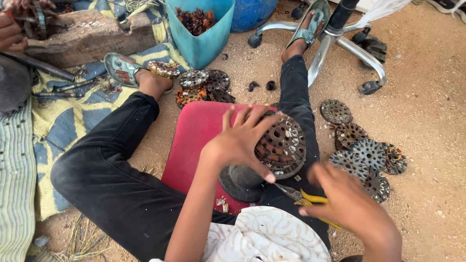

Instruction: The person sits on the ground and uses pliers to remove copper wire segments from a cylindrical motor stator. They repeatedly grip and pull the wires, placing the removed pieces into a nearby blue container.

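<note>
head view: the left hand (pixel 240 140) lies spread wide, fingers fanned, over the near-left edge of a round slotted metal disc (pixel 282 144) and presses on it. the disc sits tilted on a dark rounded block (pixel 241 183) between the person's legs, its face turned up and to the right, so it lies just right of the left hand and far-left of the right hand (pixel 347 196). the right hand is closed around yellow-handled pliers (pixel 306 196), whose long axis runs left to right with the tip pointing left toward the disc's near rim; tip and rim are close, but i cannot tell if they touch. the left hand is the nearer one, already on the disc.

a red board (pixel 194 140) lies under the block on the sandy floor (pixel 427 97). to the right a heap of similar discs (pixel 364 155) lies flat; another pile (pixel 204 87) lies far left by a teal bin (pixel 201 34) holding brown scraps. a blue drum (pixel 252 12) stands behind it. a chair base (pixel 335 43) stands at the far side, and a striped cloth (pixel 58 126) covers the left. another person's hand (pixel 10 34) works at the far-left corner. no labels or signs show.
</note>
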